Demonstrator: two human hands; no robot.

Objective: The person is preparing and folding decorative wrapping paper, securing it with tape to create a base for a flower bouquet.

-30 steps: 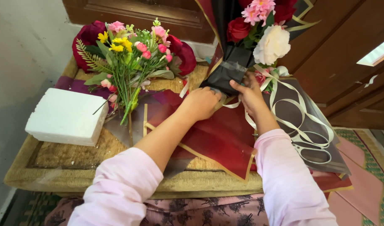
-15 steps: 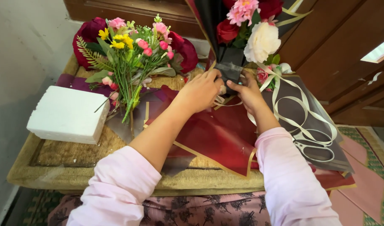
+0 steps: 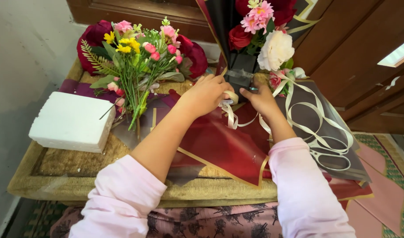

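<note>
Carefully now: my left hand grips a small tape roll just below the bouquet, while my right hand pinches something at the dark wrapping. I judge the strip should stay taut and flat across the wrap, clear of the cream ribbon.

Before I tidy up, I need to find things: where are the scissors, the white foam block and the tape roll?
scissors point(image 3: 330, 155), head view, on the handle loops.
white foam block point(image 3: 70, 120), head view, on its top face.
tape roll point(image 3: 231, 96), head view, on its rim, in the left hand point(image 3: 206, 93).
</note>
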